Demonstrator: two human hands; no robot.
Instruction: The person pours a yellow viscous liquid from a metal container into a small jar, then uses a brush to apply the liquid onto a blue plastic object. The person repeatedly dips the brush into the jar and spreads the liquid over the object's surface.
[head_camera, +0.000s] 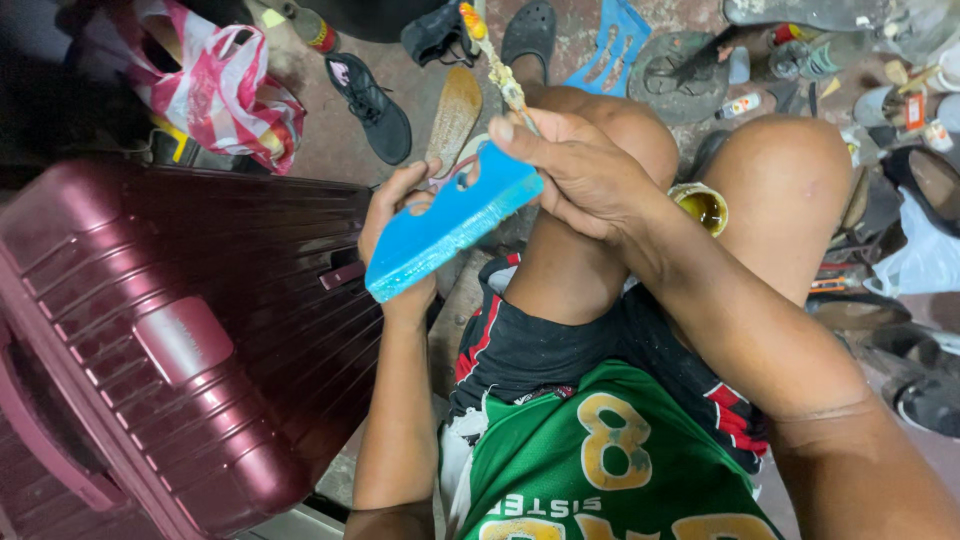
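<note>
Left hand: your left hand (400, 235) is curled shut around a blue sandal sole (452, 222). Your fingers wrap the back of it and your thumb sits near the top edge.
Blue sandal sole: it is up in the air, in front of your left knee, tipped on its side. One end points down to the left and the other end points up to the right. It has small holes near the top end.
Right hand: your right hand (575, 175) is pinched shut on a thin stick brush (497, 65). The fingers squeeze the low end of the stick, just above the top end of the blue sole.
Stick brush: it sticks up and away from you. It is messy with yellow and orange gunk.
Glue can: a small open can (703, 206) of yellow-brown goo sits between your knees, right beside your right wrist.
Suitcase: a big dark red suitcase (170, 340) lies on your left, close to your left arm.
Floor: a black sneaker (371, 104), a worn brown insole (454, 115) and another blue sole (615, 45) lie on the floor past your knees. A pink and white plastic bag (220, 85) sits far to the left.
</note>
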